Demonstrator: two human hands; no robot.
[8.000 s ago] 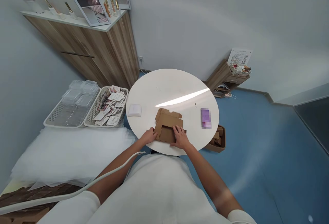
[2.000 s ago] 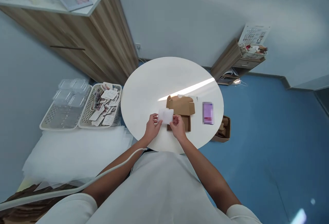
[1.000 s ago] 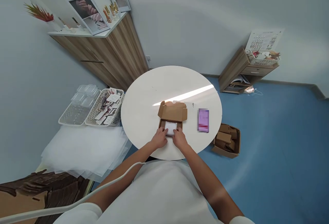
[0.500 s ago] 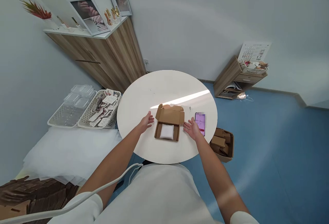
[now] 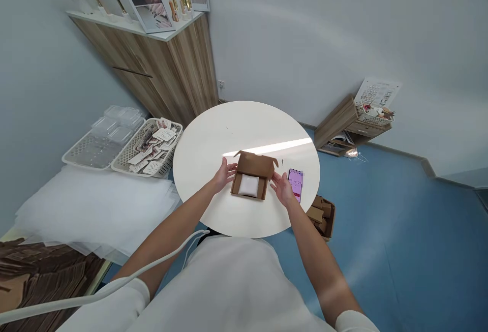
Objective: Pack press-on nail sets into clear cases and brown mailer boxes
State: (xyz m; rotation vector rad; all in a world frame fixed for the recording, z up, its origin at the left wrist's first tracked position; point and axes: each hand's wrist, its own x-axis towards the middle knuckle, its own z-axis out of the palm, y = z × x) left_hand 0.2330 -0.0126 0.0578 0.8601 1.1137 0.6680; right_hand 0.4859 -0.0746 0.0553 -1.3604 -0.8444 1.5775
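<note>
A small brown cardboard box [image 5: 262,189] lies on the round white table [image 5: 206,139], its lid [image 5: 254,164] partly raised at the far side. Inside it rests a white, pillow-like packet [image 5: 249,185]. At the box's left edge is my left hand [image 5: 224,175], fingers apart and reaching to the side of the lid. My right hand [image 5: 281,187] is at the right edge, its fingers spread and their tips near or against the lid's corner. Neither hand is closed round anything. Just right of my right hand lies a phone [image 5: 295,182] with a lit purple screen.
Left of the table are a white basket of cards [image 5: 125,163], a basket of clear cases [image 5: 80,156] and white sheets [image 5: 91,205]. A carton of brown boxes [image 5: 331,220] stands below right. A white cable [image 5: 152,273] crosses my left arm.
The lid has tilted up from lying back and now stands more upright. Both hands have moved in closer to the box. The camera view has shifted slightly.
</note>
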